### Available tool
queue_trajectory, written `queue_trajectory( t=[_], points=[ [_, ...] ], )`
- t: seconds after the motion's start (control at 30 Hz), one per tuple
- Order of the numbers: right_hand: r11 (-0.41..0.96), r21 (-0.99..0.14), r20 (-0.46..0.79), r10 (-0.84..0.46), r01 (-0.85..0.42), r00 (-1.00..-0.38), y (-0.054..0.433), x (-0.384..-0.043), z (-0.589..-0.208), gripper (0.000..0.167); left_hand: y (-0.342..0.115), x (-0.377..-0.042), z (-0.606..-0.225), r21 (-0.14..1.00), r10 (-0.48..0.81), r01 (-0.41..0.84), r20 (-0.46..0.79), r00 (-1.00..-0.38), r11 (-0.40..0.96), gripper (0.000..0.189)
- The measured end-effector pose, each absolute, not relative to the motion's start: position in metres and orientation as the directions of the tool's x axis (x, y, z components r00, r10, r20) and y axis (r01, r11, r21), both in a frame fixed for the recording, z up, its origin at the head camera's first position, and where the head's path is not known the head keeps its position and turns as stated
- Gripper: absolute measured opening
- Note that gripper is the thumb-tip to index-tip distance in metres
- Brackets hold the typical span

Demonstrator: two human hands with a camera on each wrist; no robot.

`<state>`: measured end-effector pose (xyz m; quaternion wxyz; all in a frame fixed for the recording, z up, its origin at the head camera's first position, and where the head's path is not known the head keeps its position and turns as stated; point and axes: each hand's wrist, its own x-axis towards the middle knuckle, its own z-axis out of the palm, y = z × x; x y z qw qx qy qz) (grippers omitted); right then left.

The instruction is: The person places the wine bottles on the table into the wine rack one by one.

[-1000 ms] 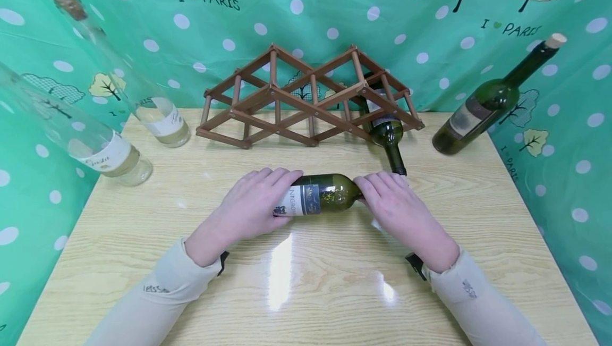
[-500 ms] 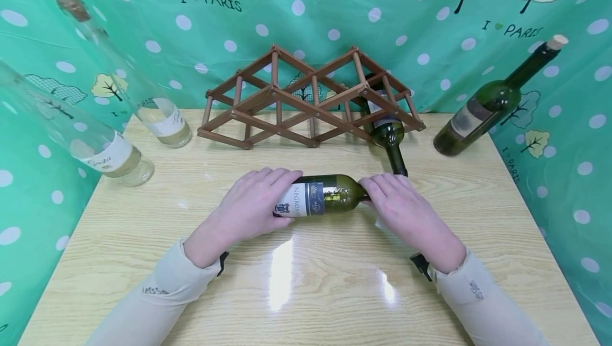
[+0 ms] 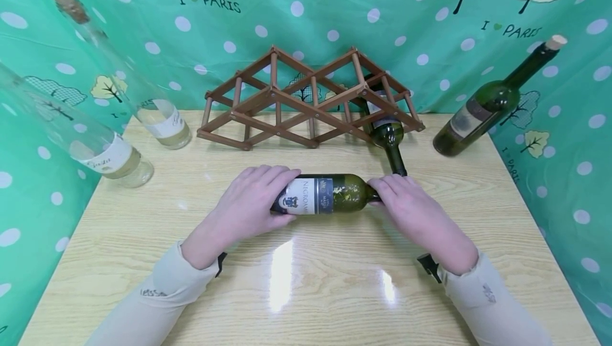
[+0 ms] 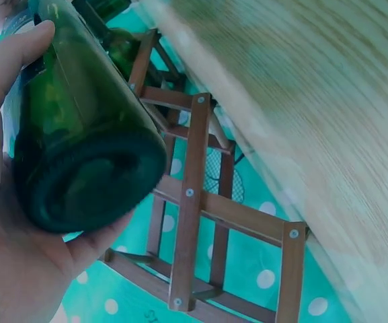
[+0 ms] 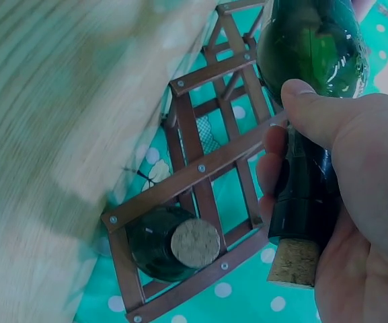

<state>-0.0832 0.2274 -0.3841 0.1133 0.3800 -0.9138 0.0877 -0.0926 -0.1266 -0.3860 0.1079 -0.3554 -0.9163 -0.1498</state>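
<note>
A green wine bottle [image 3: 351, 193] with a white and blue label lies level across both hands, its neck pointing right. My left hand [image 3: 255, 200] grips the body near the base; in the left wrist view the round base [image 4: 89, 185] faces the camera, with the thumb along the side. My right hand [image 3: 411, 210] grips the neck, and in the right wrist view its cork [image 5: 293, 262] pokes out below the fingers. Behind stands a brown wooden wine rack [image 3: 315, 107]. A second green bottle [image 3: 386, 133] lies in the rack's right end, neck toward the front.
Two clear corked or tall bottles stand at the left: the rear clear bottle [image 3: 167, 123] and the front clear bottle [image 3: 110, 157]. A corked dark green bottle [image 3: 470, 117] stands at the right. Green patterned cloth [image 3: 330, 6] hangs behind the wooden table [image 3: 330, 293].
The held bottle has shifted slightly to the right and its label has turned a little, showing more of the print. My right hand has moved right with the neck; my left hand has barely moved.
</note>
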Motion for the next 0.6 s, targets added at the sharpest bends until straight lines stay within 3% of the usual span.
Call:
queue_trajectory(
  t=[0.6],
  points=[
    [0.713, -0.197, 0.283, -0.616, -0.673, -0.735, 0.255, -0.081, -0.382, 0.051, -0.142, -0.096, -0.385, 0.185, 0.576, 0.665, 0.369, -0.730, 0.724, 0.091]
  ],
)
